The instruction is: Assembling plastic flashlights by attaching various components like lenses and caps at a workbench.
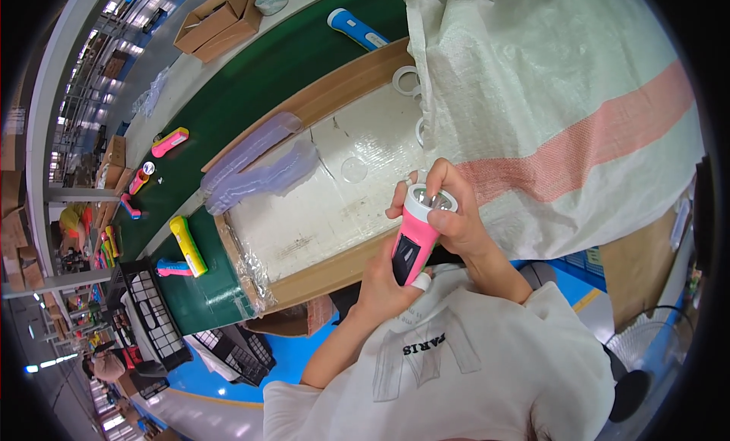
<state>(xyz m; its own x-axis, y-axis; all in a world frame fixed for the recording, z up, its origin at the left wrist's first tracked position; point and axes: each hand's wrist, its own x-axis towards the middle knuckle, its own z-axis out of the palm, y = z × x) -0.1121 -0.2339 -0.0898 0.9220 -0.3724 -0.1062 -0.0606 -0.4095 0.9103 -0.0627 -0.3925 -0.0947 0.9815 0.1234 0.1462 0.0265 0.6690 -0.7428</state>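
Note:
A pink flashlight [418,230] with a white ring around its head is tilted in front of my chest, its head up and away from me. My left hand [379,285] is wrapped around the lower body, beside a dark panel on its side. At the head, my right hand [464,224] has its thumb and fingers closed on the white rim and over the shiny reflector opening. More fingertips show behind the head's left side. Beyond the flashlight, a clear round disc [353,169] lies on a white work surface [304,232] edged with cardboard.
White rings [405,80] lie by a large woven sack [525,99] filling the right. Purple plastic sleeves [266,163] lie across the far cardboard edge. A green belt [220,91] carries a blue flashlight [356,28] and a yellow flashlight [188,245]. Black crates [156,312] stand left.

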